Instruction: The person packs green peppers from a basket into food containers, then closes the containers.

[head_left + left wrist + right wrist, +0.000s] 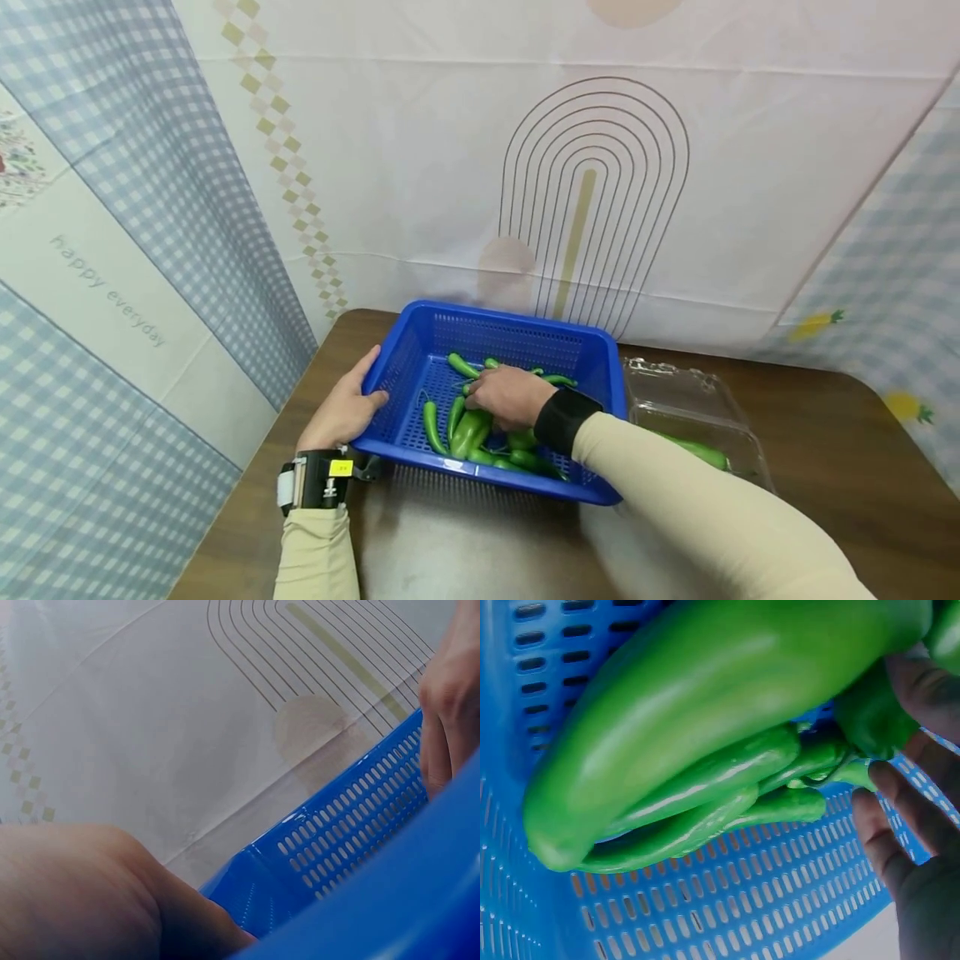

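printed cloth (420,183) behind brown table (840,450)

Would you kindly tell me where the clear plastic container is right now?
In the head view, the clear plastic container sits on the brown wooden table, just right of the blue perforated plastic basket.

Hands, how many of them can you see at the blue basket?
2. The left hand holds the blue basket at its left side; the right hand is inside it, among the green peppers. No other hand shows.
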Motion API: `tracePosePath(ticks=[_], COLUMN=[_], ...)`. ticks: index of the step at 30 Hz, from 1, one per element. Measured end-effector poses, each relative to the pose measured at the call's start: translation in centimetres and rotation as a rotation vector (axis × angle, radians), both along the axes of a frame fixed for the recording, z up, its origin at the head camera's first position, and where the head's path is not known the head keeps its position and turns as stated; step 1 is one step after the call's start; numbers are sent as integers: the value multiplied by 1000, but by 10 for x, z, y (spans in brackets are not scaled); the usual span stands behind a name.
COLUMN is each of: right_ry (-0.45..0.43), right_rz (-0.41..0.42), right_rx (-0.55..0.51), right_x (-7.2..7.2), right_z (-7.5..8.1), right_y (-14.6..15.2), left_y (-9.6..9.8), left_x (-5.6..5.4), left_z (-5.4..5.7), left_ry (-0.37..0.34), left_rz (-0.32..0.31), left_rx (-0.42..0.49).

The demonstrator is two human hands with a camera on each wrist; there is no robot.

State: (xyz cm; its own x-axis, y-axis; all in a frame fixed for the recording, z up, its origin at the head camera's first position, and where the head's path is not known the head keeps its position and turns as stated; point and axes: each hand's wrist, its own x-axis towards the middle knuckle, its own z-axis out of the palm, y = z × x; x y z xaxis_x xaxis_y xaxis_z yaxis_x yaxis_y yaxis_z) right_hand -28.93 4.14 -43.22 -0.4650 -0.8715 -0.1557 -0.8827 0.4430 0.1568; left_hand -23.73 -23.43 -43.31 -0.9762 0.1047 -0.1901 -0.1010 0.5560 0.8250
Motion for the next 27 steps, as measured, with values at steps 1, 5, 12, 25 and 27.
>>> tracePosePath(ticks=[1, 5, 12, 25, 27], right_ry=[-4, 3, -16, -58, -62], right_rz=[5, 5, -13, -165, -187], right_rx=[8, 64, 93, -39, -58], right_x=[-1, -2, 1, 10, 12], right_z=[0, 2, 11, 60, 66], right_y=[0, 2, 6, 41, 49], left_y=[0, 0, 0, -1, 0], left_x=[0, -1, -1, -2, -2], left_z=[0, 1, 1, 2, 2], left_ry=[-1, 3, 2, -3, -4], left_rz=[1, 3, 6, -17, -18], left_rx=[1, 2, 5, -30, -32])
